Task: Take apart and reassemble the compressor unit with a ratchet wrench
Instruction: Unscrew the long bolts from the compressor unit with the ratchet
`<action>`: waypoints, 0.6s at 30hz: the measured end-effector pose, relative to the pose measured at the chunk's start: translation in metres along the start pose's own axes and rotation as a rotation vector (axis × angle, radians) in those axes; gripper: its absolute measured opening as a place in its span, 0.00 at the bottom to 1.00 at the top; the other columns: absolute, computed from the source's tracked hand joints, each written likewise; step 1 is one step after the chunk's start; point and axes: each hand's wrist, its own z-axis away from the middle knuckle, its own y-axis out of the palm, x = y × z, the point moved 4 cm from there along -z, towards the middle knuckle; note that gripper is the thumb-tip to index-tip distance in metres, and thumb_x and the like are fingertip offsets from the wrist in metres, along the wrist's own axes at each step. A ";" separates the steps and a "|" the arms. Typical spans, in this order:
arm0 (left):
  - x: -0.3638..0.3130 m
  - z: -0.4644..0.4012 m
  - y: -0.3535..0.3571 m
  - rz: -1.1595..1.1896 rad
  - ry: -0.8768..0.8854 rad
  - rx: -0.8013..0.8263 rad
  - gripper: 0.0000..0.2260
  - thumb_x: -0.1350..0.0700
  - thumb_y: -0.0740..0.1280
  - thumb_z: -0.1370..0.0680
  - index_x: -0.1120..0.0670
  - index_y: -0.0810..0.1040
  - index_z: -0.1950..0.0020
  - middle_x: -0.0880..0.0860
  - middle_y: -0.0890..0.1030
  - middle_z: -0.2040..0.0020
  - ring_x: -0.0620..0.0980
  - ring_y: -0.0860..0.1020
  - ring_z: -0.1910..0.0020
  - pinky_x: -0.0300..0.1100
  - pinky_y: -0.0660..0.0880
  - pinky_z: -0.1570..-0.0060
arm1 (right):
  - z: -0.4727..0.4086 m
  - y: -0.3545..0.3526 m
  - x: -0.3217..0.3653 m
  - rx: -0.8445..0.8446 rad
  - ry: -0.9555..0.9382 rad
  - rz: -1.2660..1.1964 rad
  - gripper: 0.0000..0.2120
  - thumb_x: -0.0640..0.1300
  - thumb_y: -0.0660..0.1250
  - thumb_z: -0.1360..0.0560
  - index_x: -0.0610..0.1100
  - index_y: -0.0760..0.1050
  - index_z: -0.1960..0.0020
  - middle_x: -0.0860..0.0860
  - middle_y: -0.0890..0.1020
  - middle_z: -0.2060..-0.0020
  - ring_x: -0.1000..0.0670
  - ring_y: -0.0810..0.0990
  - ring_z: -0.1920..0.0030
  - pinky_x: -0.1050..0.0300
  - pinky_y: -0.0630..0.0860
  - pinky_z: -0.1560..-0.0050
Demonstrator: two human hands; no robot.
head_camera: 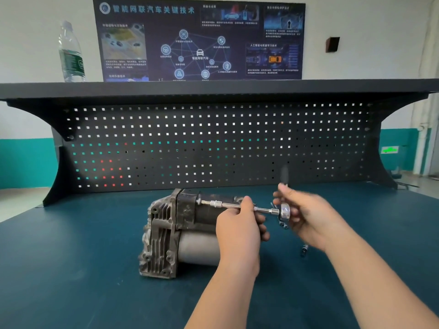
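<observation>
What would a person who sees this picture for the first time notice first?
Most likely the two hands at the centre: the left hand grips the extension bar of a ratchet wrench, and the blurred right hand holds its handle. The bar reaches left to the grey compressor unit, which lies on the dark green bench. Behind stands a black pegboard, with a water bottle on the shelf above, at the left.
</observation>
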 end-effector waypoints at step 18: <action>-0.002 0.002 0.000 -0.057 0.012 0.010 0.14 0.55 0.61 0.20 0.59 0.73 0.65 0.46 0.72 0.81 0.44 0.66 0.84 0.34 0.65 0.81 | -0.002 0.002 -0.016 -0.109 0.145 -0.149 0.07 0.39 0.67 0.25 0.37 0.75 0.60 0.48 0.77 0.72 0.59 0.62 0.85 0.69 0.58 0.86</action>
